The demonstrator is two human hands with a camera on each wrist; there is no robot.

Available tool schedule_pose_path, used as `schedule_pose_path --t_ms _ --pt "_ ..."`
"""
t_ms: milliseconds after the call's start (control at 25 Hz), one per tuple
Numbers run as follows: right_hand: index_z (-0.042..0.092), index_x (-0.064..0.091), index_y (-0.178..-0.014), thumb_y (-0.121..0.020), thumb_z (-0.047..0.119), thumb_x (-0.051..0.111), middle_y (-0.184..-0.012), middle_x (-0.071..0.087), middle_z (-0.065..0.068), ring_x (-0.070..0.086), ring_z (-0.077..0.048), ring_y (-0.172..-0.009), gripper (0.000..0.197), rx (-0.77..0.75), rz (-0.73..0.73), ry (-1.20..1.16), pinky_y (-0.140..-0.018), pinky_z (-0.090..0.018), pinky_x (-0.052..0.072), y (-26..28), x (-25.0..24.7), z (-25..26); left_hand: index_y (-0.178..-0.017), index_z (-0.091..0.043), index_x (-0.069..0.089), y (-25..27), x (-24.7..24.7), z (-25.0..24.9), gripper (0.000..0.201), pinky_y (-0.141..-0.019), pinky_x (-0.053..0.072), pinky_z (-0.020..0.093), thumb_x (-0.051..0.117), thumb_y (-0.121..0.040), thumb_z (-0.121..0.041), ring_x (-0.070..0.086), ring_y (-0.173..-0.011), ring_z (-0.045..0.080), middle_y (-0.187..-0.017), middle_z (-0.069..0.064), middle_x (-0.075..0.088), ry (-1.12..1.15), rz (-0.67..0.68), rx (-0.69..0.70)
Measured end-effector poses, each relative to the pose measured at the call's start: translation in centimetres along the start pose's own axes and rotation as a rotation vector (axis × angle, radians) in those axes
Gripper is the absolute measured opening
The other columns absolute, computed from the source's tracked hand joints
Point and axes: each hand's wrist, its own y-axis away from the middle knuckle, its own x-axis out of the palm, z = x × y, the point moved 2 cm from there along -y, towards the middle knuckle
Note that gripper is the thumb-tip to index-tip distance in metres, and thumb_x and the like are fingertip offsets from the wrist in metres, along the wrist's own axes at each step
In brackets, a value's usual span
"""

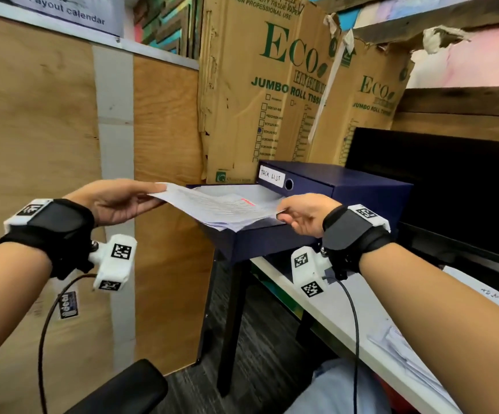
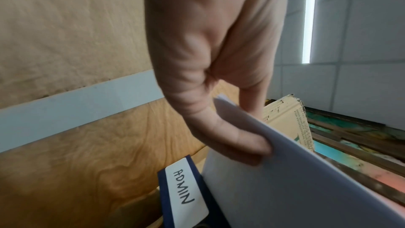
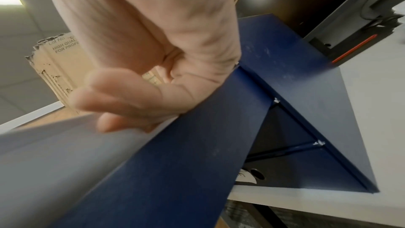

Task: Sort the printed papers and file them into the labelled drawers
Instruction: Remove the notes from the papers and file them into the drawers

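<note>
We hold a thin sheaf of printed papers over the pulled-out blue drawer, our left hand pinching its far left corner and our right hand pinching its near right edge. Light and floppy, it sags between the hands, so opposite edges seem the best hold. The drawer, labelled ADMIN, already holds white sheets; the one above reads TASK LIST and is closed.
</note>
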Motion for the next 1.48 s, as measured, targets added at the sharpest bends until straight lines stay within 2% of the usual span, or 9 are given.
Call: schedule_pose_path --t_ms 120,480,600,760,920,1040,1200,1360,1480 --pt "0.008 0.053 -0.071 -0.099 0.019 0.050 -0.042 0.059 0.002 0.048 -0.002 -0.027 0.031 0.044 0.040 0.009 -0.027 -0.013 0.033 0.2 0.3 0.5 -0.099 0.006 0.059 -0.5 0.8 -1.3 0.013 -0.058 0.057 0.019 0.058 -0.090 -0.003 0.073 -0.069 0.016 -0.110 0.015 0.063 0.108 -0.177 0.049" --pt "0.002 0.052 -0.095 -0.101 0.009 0.046 -0.050 0.064 -0.005 0.049 -0.002 -0.028 0.011 -0.029 -0.094 -0.238 -0.026 -0.011 0.030 -1.0 -0.9 -0.5 -0.106 0.007 0.058 -2.4 4.2 -0.7 0.018 -0.063 0.059 0.023 0.054 -0.093 -0.005 0.073 -0.077 0.018 -0.092 0.016 0.072 0.054 -0.075 -0.006" --pt "0.003 0.059 -0.087 -0.100 0.024 0.051 -0.050 0.062 0.000 0.040 -0.002 -0.028 0.026 -0.046 -0.015 0.006 -0.028 -0.012 0.027 -0.3 -1.9 -0.5 -0.103 0.004 0.061 -4.1 3.7 -0.9 0.013 -0.061 0.058 0.018 0.057 -0.092 -0.003 0.072 -0.080 0.014 -0.104 0.011 0.068 -0.057 -0.189 -0.010" --pt "-0.002 0.065 -0.076 -0.099 0.033 0.048 -0.052 0.058 -0.001 0.047 -0.009 -0.035 0.045 -0.335 -0.120 0.489 -0.037 -0.019 0.039 -0.1 -2.5 -0.5 -0.096 0.006 0.059 -6.7 4.0 -0.8 0.009 -0.049 0.055 0.016 0.061 -0.088 0.003 0.064 -0.084 0.016 -0.101 0.013 0.065 -0.271 -0.303 -0.029" --pt "0.016 0.065 -0.077 -0.096 0.042 0.047 -0.073 0.062 0.005 0.058 -0.019 -0.073 0.037 -0.724 -0.374 0.866 -0.063 -0.032 0.046 -0.9 -3.3 -1.8 -0.094 0.006 0.060 -9.4 5.5 -0.9 0.010 -0.045 0.054 0.016 0.065 -0.086 0.003 0.062 -0.075 0.016 -0.098 0.015 0.064 -0.433 -0.335 -0.010" --pt "0.020 0.067 -0.087 -0.096 0.056 0.034 -0.090 0.066 0.005 0.055 -0.017 -0.089 0.050 -0.862 -0.161 0.904 -0.081 -0.037 0.047 -1.9 -2.8 -3.0 -0.082 0.002 0.059 -11.0 7.1 -0.5 0.011 -0.044 0.053 0.016 0.069 -0.082 0.001 0.063 -0.058 0.015 -0.082 0.013 0.061 -0.588 -0.319 0.037" --pt "0.010 0.065 -0.106 -0.081 0.082 0.006 -0.104 0.068 -0.013 0.062 -0.028 -0.095 0.096 -0.693 0.095 1.004 -0.091 -0.048 0.048 -3.2 -2.1 -3.7 -0.066 -0.001 0.061 -12.3 9.6 0.8 0.023 -0.050 0.053 0.017 0.070 -0.086 -0.010 0.066 -0.051 0.013 -0.066 0.013 0.070 -1.007 -0.101 0.027" --pt "0.027 0.064 -0.121 -0.088 0.075 0.019 -0.123 0.065 0.004 0.057 -0.014 -0.114 0.073 -0.683 0.275 0.831 -0.103 -0.038 0.042 -2.2 -1.3 -1.8 -0.089 0.004 0.064 -12.9 9.9 1.2 0.021 -0.074 0.060 0.033 0.071 -0.085 -0.015 0.073 -0.075 0.023 -0.082 0.013 0.075 -1.220 -0.007 0.018" --pt "0.033 0.066 -0.120 -0.093 0.068 0.020 -0.133 0.058 0.007 0.051 -0.012 -0.123 0.063 -0.740 0.438 0.843 -0.107 -0.035 0.036 -1.1 1.7 -0.5 -0.086 -0.008 0.067 -12.5 9.5 1.0 0.029 -0.069 0.052 0.026 0.079 -0.077 -0.033 0.069 -0.072 0.015 -0.082 0.002 0.075 -1.531 -0.016 0.164"
